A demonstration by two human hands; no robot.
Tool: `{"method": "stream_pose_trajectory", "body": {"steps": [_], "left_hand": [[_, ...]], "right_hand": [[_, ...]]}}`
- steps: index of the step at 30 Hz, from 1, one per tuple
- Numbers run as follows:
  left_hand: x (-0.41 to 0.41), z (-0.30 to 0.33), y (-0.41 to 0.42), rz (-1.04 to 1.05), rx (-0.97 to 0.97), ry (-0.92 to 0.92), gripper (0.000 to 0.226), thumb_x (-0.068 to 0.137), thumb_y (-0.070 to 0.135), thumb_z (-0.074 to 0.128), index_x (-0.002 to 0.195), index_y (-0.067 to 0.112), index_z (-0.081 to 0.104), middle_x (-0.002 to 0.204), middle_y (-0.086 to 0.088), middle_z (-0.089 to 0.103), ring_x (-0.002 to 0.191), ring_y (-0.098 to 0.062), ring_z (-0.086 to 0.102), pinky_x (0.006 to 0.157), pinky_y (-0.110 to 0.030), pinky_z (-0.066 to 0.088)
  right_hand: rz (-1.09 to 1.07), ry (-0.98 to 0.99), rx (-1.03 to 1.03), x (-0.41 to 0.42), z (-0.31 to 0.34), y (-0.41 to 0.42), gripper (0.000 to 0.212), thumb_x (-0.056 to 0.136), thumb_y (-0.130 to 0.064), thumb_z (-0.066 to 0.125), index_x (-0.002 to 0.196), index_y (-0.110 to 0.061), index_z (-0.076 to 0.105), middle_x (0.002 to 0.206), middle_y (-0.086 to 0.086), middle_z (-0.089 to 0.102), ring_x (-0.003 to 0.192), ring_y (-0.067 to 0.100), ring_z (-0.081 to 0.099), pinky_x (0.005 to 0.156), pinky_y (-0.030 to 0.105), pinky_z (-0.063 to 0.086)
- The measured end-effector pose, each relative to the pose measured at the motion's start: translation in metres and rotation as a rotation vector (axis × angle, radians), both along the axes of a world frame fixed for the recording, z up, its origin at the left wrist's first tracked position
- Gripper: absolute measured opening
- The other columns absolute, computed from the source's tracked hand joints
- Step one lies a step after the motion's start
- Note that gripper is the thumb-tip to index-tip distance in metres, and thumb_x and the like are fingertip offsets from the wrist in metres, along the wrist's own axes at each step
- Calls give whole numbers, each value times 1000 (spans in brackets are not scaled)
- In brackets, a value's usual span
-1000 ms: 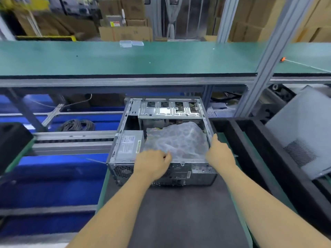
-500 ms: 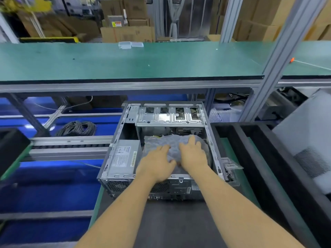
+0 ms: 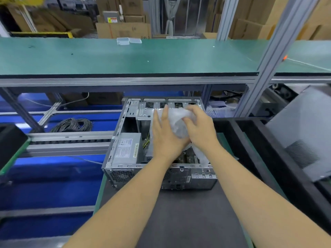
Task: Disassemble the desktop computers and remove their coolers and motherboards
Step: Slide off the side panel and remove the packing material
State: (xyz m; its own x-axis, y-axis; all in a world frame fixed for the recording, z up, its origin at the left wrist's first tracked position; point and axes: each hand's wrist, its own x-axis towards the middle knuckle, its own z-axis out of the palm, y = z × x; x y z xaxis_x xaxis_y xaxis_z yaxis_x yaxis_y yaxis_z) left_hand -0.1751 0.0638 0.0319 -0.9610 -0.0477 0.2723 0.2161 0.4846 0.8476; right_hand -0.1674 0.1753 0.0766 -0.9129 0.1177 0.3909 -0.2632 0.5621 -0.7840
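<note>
An open desktop computer case (image 3: 123, 176) lies on its side on the dark mat (image 3: 179, 221) in front of me. A grey power supply (image 3: 126, 148) sits in its left part. A crumpled clear bubble-wrap sheet (image 3: 176, 120) is bunched above the case's middle, with a tail hanging down at the right. My left hand (image 3: 165, 136) holds the wrap from the left and below. My right hand (image 3: 198, 127) grips it from the right. Part of the motherboard (image 3: 188, 157) shows under the hands; the rest is hidden.
A green shelf (image 3: 125, 58) runs across above the case on aluminium posts (image 3: 268, 65). Black foam trays (image 3: 250, 149) stand to the right, with a grey case panel (image 3: 304, 129) beyond. A roller conveyor (image 3: 68, 140) and a coil of cable (image 3: 73, 124) lie to the left over blue surfaces.
The bubble wrap lay flat over the case interior; both hands gathered it into a bunch and lifted it up and away, uncovering the motherboard.
</note>
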Motion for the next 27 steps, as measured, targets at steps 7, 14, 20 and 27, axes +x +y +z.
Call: {"method": "stream_pose_trajectory", "body": {"steps": [7,14,20,27], "left_hand": [[7,55,22,-44,525,-72,99,59,19,88,135,48,31,115,24,51,90,7,62,61,-10,51],[50,74,-7,124,761,-202,42,64,-3,75,94,24,64,99,-9,73,92,-35,71,76,-50,61],[130,43,-56,-121,1054,-405,54,75,-3,61,128,-5,55,106,-22,63,95,-37,63,86,-50,51],[270,-55,-151,-163,1137,-782,45,76,13,70,121,7,69,117,-19,66,104,-36,64,95,-46,49]], "right_hand": [[198,-20,-429,15,47,29,29,88,-22,73,115,-11,68,109,-1,73,103,14,69,85,32,55],[556,-280,-232,24,52,37,81,67,-71,73,139,-51,40,151,-12,41,137,14,43,113,46,38],[569,-187,-63,70,36,-5,59,72,-80,63,118,-45,53,104,-36,62,92,-15,60,69,7,47],[856,-541,162,145,-20,-84,44,71,-56,82,103,-28,70,99,-8,73,93,12,70,81,32,56]]}}
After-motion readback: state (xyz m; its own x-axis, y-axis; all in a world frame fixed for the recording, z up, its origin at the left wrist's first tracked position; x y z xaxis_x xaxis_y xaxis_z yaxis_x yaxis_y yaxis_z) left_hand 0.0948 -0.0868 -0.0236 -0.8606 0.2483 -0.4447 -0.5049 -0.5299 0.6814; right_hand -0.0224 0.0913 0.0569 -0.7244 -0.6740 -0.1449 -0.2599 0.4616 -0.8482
